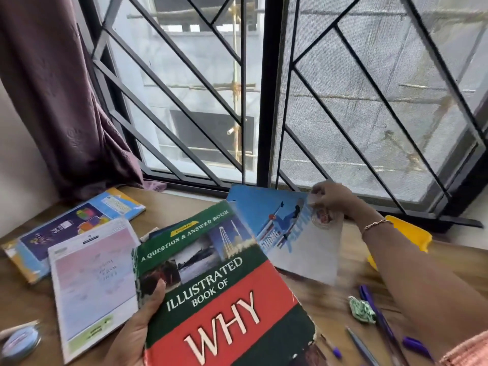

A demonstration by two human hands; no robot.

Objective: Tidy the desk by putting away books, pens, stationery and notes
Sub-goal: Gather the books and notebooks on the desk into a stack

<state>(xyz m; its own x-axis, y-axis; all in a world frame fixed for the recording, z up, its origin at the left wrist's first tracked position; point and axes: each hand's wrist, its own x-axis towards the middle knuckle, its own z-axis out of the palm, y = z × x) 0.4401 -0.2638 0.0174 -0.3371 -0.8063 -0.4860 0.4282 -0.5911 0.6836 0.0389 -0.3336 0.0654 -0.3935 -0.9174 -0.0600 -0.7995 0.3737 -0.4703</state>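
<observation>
My left hand point(140, 323) grips the spine edge of a green and red book titled "Illustrated Book of Why" point(227, 294), held above the wooden desk point(31, 305). My right hand point(332, 196) reaches to the far side and pinches the top corner of a blue book with a skier on its cover point(280, 228), which looks lifted and blurred. A pink-and-white notebook point(92, 281) lies left of the held book. Behind it lies a colourful blue book point(68, 228). Purple pens point(380, 318) and a loose pen cap point(416, 344) lie at the right.
A crumpled green paper ball point(361, 310) sits beside the pens. A yellow container point(409, 233) stands at the right under my arm. A round blue tape roll point(19, 342) lies at the front left. A barred window point(264, 101) and a purple curtain point(58, 101) bound the desk's far edge.
</observation>
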